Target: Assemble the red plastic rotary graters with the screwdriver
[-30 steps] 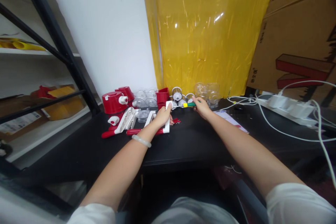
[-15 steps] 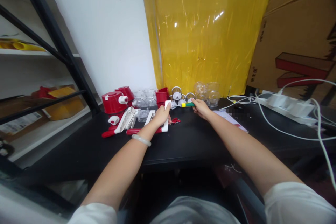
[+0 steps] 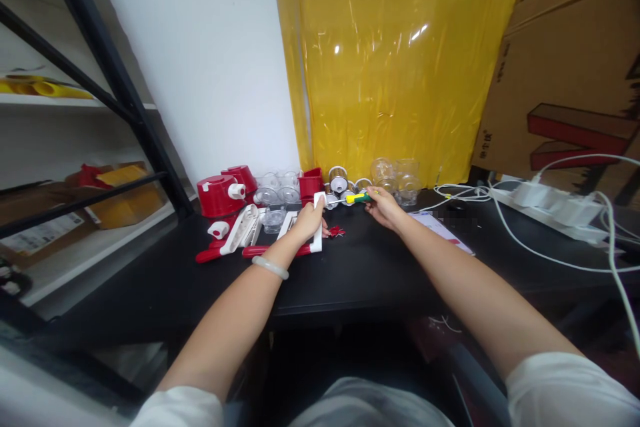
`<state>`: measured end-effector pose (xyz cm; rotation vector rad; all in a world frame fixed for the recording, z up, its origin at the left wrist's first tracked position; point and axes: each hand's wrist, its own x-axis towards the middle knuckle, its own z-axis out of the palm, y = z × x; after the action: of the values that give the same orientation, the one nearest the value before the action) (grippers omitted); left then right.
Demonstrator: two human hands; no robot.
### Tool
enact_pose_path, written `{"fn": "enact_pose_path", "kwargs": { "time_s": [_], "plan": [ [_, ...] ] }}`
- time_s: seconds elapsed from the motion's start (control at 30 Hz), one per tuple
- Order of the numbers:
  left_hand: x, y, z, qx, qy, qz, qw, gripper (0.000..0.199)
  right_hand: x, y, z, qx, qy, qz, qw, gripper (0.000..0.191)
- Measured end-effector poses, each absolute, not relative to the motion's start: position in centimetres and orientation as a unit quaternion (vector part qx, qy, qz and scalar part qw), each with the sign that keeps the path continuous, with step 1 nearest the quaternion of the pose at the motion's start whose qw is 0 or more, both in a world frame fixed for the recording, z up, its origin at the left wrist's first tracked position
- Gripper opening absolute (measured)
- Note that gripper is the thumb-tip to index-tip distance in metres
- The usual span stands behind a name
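Observation:
My left hand [image 3: 311, 220] is closed around a white plastic crank piece with a red handle [image 3: 255, 251], holding it upright near the middle of the black table. In my right hand [image 3: 384, 207] is a screwdriver [image 3: 356, 198] with a green and yellow handle. Its thin shaft points left and reaches the upper end of the white piece; the tip's exact seat is too small to make out. Small red parts [image 3: 337, 231] lie on the table just right of my left hand. Behind the hands stand metal-rimmed drums [image 3: 339, 179] and a red square hopper [image 3: 311, 184].
Left on the table are red housings [image 3: 220, 195] and another white arm with a red handle [image 3: 242, 232]. Clear plastic cups [image 3: 395, 177] stand along the back. A white power strip [image 3: 555, 207] with loose cables and a flat sheet [image 3: 440, 230] lie to the right.
The screwdriver handle has turned a little, showing more yellow along its side. Both hands keep nearly the same place, and the whole view has shifted slightly.

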<state>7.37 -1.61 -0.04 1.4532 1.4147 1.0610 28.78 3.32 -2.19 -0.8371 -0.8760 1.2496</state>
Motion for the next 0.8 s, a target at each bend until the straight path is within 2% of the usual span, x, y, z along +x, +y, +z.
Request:
{"fn": "enact_pose_path", "kwargs": {
  "time_s": [0.63,0.8],
  "plan": [
    [7.1,-1.8,0.6,0.556,0.57,0.42,0.434,0.052,29.4,2.8,-1.1,-0.344,-0.435,0.531,0.641,0.031],
    [7.2,-1.9,0.4,0.558,0.573,0.418,0.431,0.049,29.3,3.0,-1.1,-0.368,-0.435,0.525,0.632,0.022]
  ]
}}
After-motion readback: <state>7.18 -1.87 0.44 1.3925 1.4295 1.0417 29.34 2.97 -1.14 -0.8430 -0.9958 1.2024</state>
